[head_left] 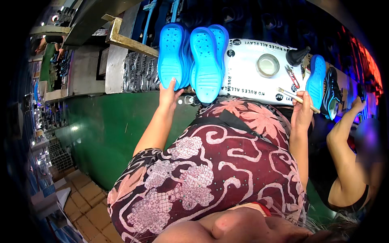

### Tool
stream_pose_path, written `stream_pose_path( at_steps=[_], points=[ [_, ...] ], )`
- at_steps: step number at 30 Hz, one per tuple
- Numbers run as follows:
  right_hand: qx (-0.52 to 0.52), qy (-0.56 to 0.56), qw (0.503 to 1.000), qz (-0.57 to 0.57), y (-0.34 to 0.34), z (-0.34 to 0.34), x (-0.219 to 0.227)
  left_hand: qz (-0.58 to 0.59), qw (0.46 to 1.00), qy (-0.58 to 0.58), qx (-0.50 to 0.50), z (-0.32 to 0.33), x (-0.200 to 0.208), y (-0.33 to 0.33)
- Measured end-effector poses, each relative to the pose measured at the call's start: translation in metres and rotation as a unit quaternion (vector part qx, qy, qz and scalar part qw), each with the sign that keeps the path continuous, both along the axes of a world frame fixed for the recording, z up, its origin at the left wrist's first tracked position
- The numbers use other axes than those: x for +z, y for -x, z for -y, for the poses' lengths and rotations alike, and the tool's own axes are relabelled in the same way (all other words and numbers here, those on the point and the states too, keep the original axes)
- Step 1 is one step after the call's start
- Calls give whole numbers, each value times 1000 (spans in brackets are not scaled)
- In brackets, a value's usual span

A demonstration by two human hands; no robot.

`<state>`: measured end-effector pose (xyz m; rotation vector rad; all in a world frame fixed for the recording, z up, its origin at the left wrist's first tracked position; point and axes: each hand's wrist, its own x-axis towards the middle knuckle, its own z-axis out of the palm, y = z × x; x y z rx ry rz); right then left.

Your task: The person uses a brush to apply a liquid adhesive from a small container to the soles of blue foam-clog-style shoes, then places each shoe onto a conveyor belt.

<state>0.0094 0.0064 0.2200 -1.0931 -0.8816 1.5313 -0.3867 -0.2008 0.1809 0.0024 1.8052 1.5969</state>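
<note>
My left hand (168, 95) grips the near end of the top blue shoe sole (170, 54) in a stack, with the thumb on its upper face. Beside it on the right, another stack of blue soles (206, 67) juts past the table's near edge. My right hand (302, 111) is closed round the handle of a brush (285, 92), its bristles pointing left over a white printed sheet (247, 77). On that sheet stand a round dish of pale liquid (267, 65) and a black cone-tipped bottle (298, 56). Red-handled thread snips (291, 77) lie close to the brush.
Right of the sheet lie another blue sole (316, 79) and a black shoe (333, 95). A co-worker's arm (344, 129) reaches in at the far right. Dark shoes fill the line behind the table. A wooden bar (129, 42) sticks out at the left, above the green floor (105, 137).
</note>
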Motion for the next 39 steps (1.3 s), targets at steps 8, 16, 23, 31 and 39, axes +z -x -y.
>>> stream_pose_path(
  at_steps=[8,16,23,31,39],
  points=[
    [-24,0,1000,-18,-10,2,-2,-516,847,100,-84,23,31,-20],
    [52,-106,989,84,4,-24,15,-397,803,223,-385,-34,30,-43],
    [127,-185,955,193,22,-51,28,-144,921,115,-344,-33,20,-15],
    [136,-401,827,370,68,-67,12,-300,906,74,-288,-20,18,-26],
    [139,-336,858,362,61,-64,26,159,943,-81,-280,-28,70,-28]
  ],
)
